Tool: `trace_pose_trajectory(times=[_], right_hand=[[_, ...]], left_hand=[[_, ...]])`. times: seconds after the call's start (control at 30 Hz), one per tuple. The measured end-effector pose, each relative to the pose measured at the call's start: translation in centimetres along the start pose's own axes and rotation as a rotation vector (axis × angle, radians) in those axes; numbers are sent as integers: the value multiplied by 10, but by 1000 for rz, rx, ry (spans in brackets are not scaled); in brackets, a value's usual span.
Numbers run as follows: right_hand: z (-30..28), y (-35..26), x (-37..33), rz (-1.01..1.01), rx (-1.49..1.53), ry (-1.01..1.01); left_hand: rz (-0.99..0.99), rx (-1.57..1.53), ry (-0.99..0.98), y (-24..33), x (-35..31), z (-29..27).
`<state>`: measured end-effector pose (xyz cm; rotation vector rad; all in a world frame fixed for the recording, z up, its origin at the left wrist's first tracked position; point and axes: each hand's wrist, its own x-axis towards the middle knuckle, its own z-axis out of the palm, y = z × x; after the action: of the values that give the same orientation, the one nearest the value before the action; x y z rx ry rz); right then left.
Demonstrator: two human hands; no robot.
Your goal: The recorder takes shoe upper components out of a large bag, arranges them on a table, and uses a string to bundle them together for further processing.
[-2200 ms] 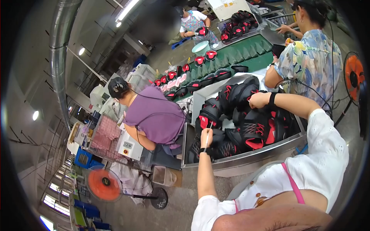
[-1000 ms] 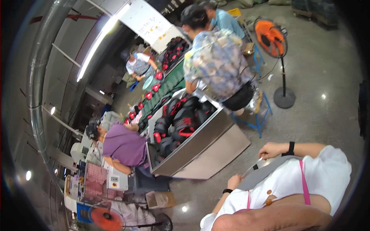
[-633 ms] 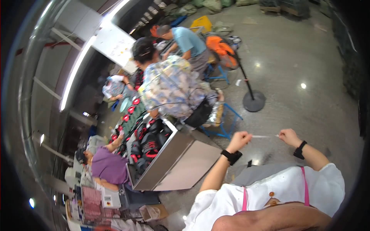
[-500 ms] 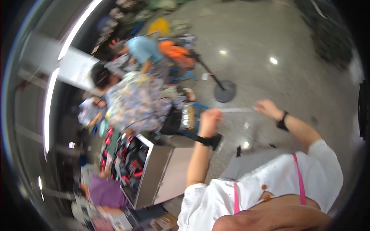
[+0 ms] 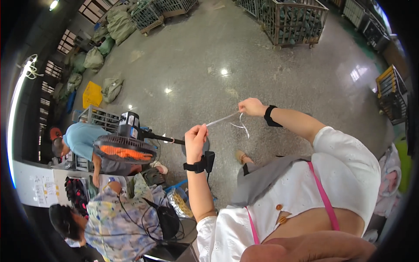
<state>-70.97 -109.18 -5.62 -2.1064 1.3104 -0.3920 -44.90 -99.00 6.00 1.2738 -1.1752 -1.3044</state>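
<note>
A thin white strip (image 5: 221, 118), like a ribbon or string, is stretched between my two hands in front of me. My left hand (image 5: 196, 139) pinches one end, its fingers closed. Higher and to the right, my right hand (image 5: 252, 106) grips the strip between thumb and fingers. From the right hand a loose white tail (image 5: 245, 127) hangs down in a curl. A black band with a small box (image 5: 200, 163) is strapped round my left wrist, and a black band (image 5: 270, 115) round my right.
A pedestal fan (image 5: 126, 139) with orange blades stands at the left. Beside it work a person in a blue shirt (image 5: 83, 136) and one in a patterned top (image 5: 124, 218). Wheeled cages (image 5: 293, 24) and sacks (image 5: 121, 27) stand farther off on the grey floor.
My view has swung right and steadied. My hands have moved left in the picture, and the white strip between them now shows clearly. The fan is fully in view.
</note>
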Motion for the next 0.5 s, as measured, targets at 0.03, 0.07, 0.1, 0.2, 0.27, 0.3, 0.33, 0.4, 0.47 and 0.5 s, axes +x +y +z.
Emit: trace_pose_trajectory(times=[0.03, 0.07, 0.1, 0.2, 0.27, 0.3, 0.33, 0.4, 0.47, 0.5], right_hand=[[-3, 2, 16, -37, -142, 66], [-5, 5, 30, -83, -173, 51], [-4, 9, 45, -74, -180, 44], [7, 33, 89, -161, -275, 78], [20, 64, 115, -130, -416, -8], [21, 71, 126, -120, -409, -6], [21, 79, 136, -130, -524, -77], [21, 91, 156, -139, -628, -149], [19, 100, 177, 68, -410, -255], [13, 98, 190, 61, -401, -251]], left_hand=[[-14, 51, -8, 1, 17, -4], [-21, 38, -10, 2, 32, -6], [104, 113, 8, 0, 50, -7], [221, 239, 83, 7, 106, -14], [234, 320, 138, 15, 138, -16], [230, 324, 127, 17, 152, -17], [217, 348, 101, 19, 165, -16], [145, 432, 52, 19, 196, -21], [199, 365, 44, 12, 231, -22], [262, 292, 43, 10, 248, -24]])
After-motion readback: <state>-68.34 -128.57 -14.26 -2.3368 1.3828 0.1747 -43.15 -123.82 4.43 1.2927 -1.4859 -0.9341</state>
